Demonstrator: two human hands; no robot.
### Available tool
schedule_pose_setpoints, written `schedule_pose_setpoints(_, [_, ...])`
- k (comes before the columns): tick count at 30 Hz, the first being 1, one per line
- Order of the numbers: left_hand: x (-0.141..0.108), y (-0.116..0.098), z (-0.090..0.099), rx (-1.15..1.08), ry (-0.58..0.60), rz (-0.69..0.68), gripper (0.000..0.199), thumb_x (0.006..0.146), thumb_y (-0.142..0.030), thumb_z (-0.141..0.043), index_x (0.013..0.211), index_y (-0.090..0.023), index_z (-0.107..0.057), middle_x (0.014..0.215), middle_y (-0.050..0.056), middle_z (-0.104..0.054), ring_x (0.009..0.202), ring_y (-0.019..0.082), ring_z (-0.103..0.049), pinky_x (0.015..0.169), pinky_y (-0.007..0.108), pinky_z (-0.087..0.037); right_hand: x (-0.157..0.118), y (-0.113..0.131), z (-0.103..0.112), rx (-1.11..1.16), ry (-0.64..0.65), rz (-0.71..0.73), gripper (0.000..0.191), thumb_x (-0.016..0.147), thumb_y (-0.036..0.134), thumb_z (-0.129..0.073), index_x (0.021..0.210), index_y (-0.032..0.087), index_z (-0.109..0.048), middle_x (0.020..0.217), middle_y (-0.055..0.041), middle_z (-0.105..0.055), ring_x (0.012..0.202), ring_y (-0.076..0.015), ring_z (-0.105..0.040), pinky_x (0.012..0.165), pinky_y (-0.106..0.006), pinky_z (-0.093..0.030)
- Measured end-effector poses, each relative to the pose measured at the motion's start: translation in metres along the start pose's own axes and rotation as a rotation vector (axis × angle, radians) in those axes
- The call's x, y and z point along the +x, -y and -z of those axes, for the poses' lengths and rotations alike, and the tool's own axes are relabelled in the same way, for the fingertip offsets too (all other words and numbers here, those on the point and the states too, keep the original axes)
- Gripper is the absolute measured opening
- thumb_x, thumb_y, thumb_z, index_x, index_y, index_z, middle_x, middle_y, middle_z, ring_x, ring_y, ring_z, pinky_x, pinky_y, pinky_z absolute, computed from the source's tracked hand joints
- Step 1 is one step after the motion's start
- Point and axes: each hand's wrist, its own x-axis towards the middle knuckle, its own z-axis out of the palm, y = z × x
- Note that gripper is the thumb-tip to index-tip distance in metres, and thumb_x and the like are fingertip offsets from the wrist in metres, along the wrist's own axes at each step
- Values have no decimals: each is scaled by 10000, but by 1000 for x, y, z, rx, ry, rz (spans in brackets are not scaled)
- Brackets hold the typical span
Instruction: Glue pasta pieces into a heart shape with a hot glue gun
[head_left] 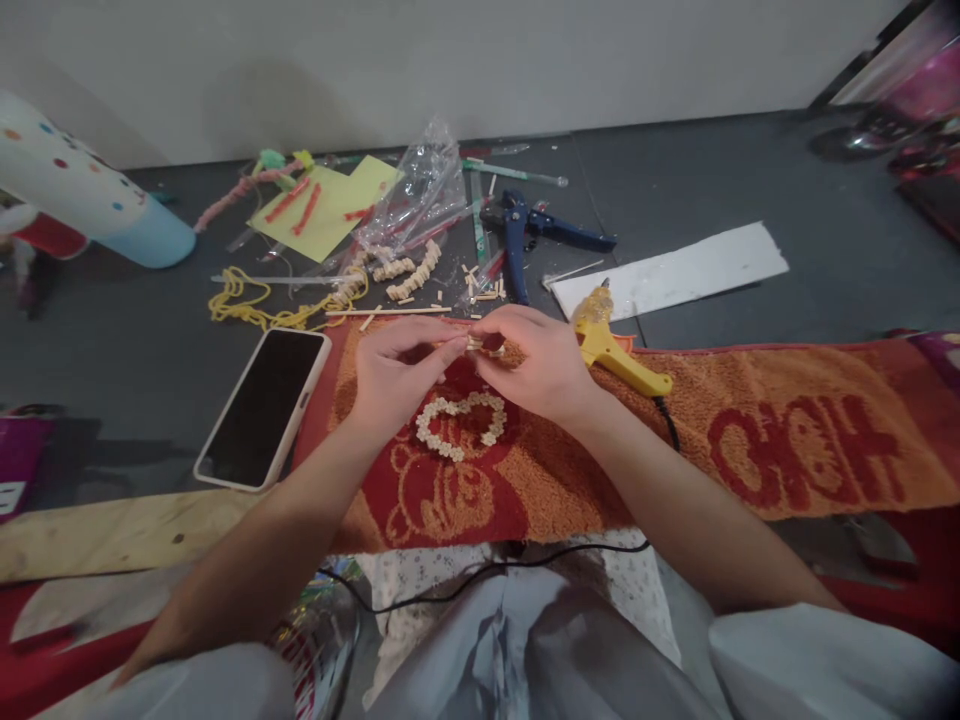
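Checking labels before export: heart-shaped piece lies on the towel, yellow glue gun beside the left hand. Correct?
No: the head view shows the yellow glue gun beside the right hand, not the left hand. The heart-shaped piece does lie on the towel.

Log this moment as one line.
left hand, right hand: holding small pale pieces | below: heart-shaped ring on orange towel | nearby: yellow glue gun, phone

Towel (694, 410): large dark-red letters (799, 455) — a round O shape at the left end, an H-like shape at the right end; the whole word is unclear.
Purple packet (26, 455): white mark, unreadable.
Clear container (326, 625): red lettering — too cut off to read.
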Motion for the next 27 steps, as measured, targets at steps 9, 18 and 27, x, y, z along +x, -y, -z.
schedule_pose_setpoints(9, [-1,-1,1,150,21,-44,187,819,-349,-681,768,-170,-673,773,27,-687,596,88,-575,504,205,-440,1,5,-1,-5,46,-54,88,802,209,-557,845,191,-631,860,-52,-721,789,-161,-653,727,-294,-514])
schedule_pose_setpoints(18, [14,19,14,242,-106,26,200,897,-369,-587,818,-191,-540,640,-35,-523,450,62,-471,430,211,-352,3,11,4,139,21,-101,62,819,236,-602,820,189,-642,790,-26,-707,693,-127,-640,676,-270,-519])
schedule_pose_setpoints(27, [28,45,34,168,-276,9,302,939,-507,-516,854,-225,-445,706,-46,-494,433,40,-444,411,209,-336,2,10,7,289,-18,-148,110,810,236,-630,873,166,-686,818,-42,-725,716,-131,-657,685,-275,-547])
